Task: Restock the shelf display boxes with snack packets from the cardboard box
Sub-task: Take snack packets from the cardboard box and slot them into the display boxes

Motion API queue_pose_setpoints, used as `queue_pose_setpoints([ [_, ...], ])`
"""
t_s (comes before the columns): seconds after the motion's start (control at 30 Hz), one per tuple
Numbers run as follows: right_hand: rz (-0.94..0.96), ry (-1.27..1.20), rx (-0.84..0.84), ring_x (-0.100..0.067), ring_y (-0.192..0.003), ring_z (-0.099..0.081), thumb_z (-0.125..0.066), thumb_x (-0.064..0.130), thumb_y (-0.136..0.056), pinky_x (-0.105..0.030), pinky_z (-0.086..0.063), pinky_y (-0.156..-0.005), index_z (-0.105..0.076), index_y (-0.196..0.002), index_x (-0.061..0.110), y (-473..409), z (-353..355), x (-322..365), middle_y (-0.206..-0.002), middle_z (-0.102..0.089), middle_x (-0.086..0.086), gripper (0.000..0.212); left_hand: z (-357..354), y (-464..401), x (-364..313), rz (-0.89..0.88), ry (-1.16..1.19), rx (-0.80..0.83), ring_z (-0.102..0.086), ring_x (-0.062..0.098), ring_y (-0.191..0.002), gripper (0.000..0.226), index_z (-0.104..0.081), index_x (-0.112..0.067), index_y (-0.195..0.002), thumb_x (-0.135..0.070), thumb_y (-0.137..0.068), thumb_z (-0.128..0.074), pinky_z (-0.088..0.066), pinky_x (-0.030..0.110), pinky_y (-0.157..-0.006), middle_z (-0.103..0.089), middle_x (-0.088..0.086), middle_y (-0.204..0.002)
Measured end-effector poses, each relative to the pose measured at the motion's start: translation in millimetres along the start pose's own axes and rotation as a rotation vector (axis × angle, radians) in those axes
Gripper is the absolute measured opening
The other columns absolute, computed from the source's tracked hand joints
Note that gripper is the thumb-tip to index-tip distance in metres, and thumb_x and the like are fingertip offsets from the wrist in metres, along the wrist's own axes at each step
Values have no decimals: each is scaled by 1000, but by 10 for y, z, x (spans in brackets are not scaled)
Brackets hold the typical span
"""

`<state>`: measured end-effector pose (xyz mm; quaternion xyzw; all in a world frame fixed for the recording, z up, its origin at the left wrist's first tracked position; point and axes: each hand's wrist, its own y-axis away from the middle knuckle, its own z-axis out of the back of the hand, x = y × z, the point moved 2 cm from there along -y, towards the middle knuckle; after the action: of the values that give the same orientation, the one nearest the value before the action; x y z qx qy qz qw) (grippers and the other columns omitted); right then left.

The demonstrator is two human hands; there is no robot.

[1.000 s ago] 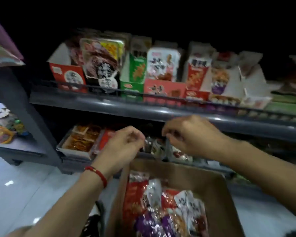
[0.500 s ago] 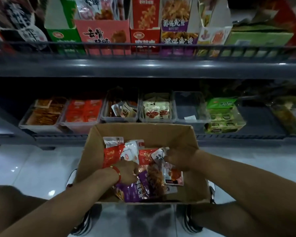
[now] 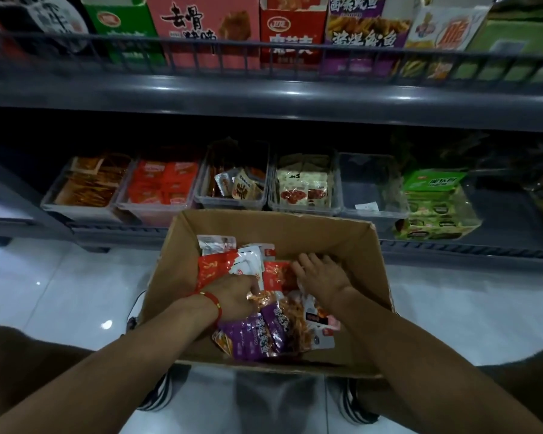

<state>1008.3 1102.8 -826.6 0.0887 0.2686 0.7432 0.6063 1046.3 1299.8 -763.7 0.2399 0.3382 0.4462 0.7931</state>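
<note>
Both hands are down in the cardboard box (image 3: 351, 245), which sits on the floor at six o'clock from the lower shelf (image 3: 295, 242), close enough to feed its clear bins without reaching far. The left hand (image 3: 232, 297) curls its fingers into the heap of snack packets (image 3: 257, 333), apparently pinching an orange one, though the grip is partly hidden. The right hand (image 3: 322, 275) lies spread and flat on the packets at one o'clock from the left, likely holding them down while sorting. One empty bin (image 3: 372, 186) waits at twelve o'clock.
</note>
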Motion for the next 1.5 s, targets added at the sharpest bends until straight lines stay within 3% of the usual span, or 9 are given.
queue_pose_setpoints([
  [0.1, 31, -35, 71, -30, -132, -41, -77, 17, -82, -47, -37, -109, -31, -149, 15, 0, 74, -57, -143, -38, -11, 81, 56, 17, -25, -13, 22, -7, -60, 21, -118, 33, -58, -23, -133, -32, -101, -58, -44, 23, -83, -56, 3, -142],
  [0.3, 139, -106, 137, -23, -119, -54, -79, 38, -83, -39, -41, -103, -57, -130, 21, 291, 586, -291, -127, -60, -3, 54, 149, 99, -197, -74, 217, -45, -67, 17, -102, 32, -61, -26, -123, -34, -93, -69, -56, 29, -89, -67, -1, -117],
  [0.47, 107, -417, 48, -18, -112, -55, -86, 49, -72, -32, -45, -89, -52, -134, 25, 766, 1374, -459, -128, -59, 3, 75, 232, 306, -499, -142, 772, 82, -63, 16, -115, 68, -60, -22, -130, -56, -75, -81, -47, 40, -110, -70, -7, -118],
  [0.6, 7, -544, -151, -22, -133, -49, -88, 53, -67, -36, -44, -107, -40, -149, 28, 1100, 1688, -524, -148, -50, 3, 99, 344, 511, -659, -228, 1263, 184, -70, 23, -109, 34, -66, -12, -127, -23, -95, -69, -51, 46, -105, -75, 8, -120],
  [0.73, -182, -888, -346, -15, -120, -54, -86, 59, -63, -31, -48, -95, -33, -145, 30, 1313, 1721, -607, -134, -52, 7, 102, 570, 747, -596, -366, 1449, -24, -73, 27, -106, 37, -64, -6, -127, 2, -91, -65, -61, 38, -88, -75, 14, -118],
  [0.93, -135, -915, -374, -7, -91, -65, -91, 44, -67, -28, -57, -72, -45, -126, 37, 1385, 1816, -535, -111, -66, 10, 74, 797, 916, -460, -334, 1303, -269, -71, 28, -111, 48, -66, -10, -121, 14, -81, -74, -53, 49, -103, -77, 8, -115],
  [1.07, -4, -709, -585, -6, -104, -52, -91, 38, -69, -20, -45, -80, -47, -130, 31, 1403, 1981, -508, -116, -50, 17, 76, 828, 989, -509, -423, 1182, -94, -67, 26, -121, 59, -57, -14, -136, 12, -85, -72, -48, 50, -109, -71, 8, -128],
  [1.33, 63, -666, -748, -4, -116, -40, -89, 48, -65, -18, -43, -94, -51, -133, 31, 1359, 2114, -472, -123, -41, 14, 79, 848, 991, -587, -353, 1067, -137, -74, 27, -105, 69, -54, -20, -133, 18, -79, -73, -64, 48, -79, -75, 5, -117],
  [1.5, 27, -1107, -530, -8, -91, -72, -89, 41, -68, -38, -63, -77, -60, -112, 31, 1396, 2151, -563, -102, -74, 8, 54, 1022, 1099, -585, -391, 973, -246, -76, 21, -89, 55, -62, -19, -122, 14, -80, -75, -63, 38, -68, -76, 6, -106],
])
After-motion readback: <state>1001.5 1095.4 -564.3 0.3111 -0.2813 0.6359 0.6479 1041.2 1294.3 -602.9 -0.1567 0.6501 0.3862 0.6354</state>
